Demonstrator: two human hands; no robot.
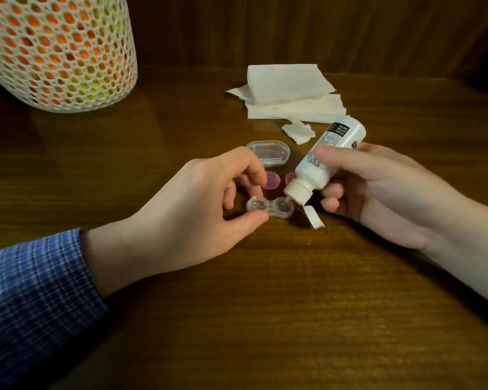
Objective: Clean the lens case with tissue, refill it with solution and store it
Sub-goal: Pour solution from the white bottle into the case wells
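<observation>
A clear two-well lens case (276, 208) lies on the wooden table (265, 305), both wells uncovered. My left hand (197, 212) pinches its left end between thumb and fingers. My right hand (383, 192) grips a white solution bottle (324, 161), tilted down to the left, with its nozzle just over the right well. Its flip cap (313, 216) hangs open below the nozzle. Two pink caps (271, 180) (290, 178) lie just behind the case. A stack of white tissues (290, 92) sits further back, with a small crumpled piece (299, 131) in front of it.
A clear oval storage box (268, 152) lies behind my left fingers. A tall white mesh container (59, 52) showing orange and green inside stands at the back left. A wooden panel wall (321, 29) closes off the far side of the table.
</observation>
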